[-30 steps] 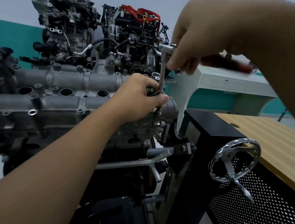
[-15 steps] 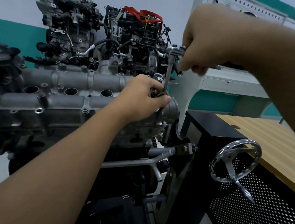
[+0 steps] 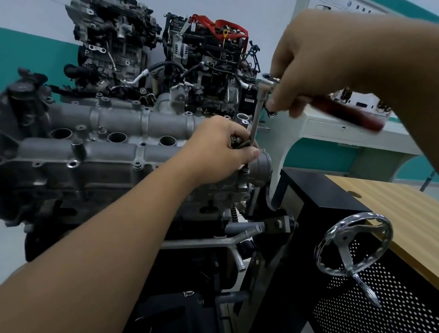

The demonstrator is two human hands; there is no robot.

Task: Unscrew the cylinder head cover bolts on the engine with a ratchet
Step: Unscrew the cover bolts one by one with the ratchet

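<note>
My right hand [image 3: 301, 72] grips the red-handled ratchet [image 3: 338, 109], its chrome extension upright; my left hand's [image 3: 221, 149] fingers pinch its base on the grey cylinder head cover's [image 3: 117, 146] right end.

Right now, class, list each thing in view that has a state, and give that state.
Ratchet: gripped near its head by right hand, extension upright.
Left hand: curled round the extension's lower end.
Cylinder head cover: on the engine.
Handwheel: untouched.
</note>
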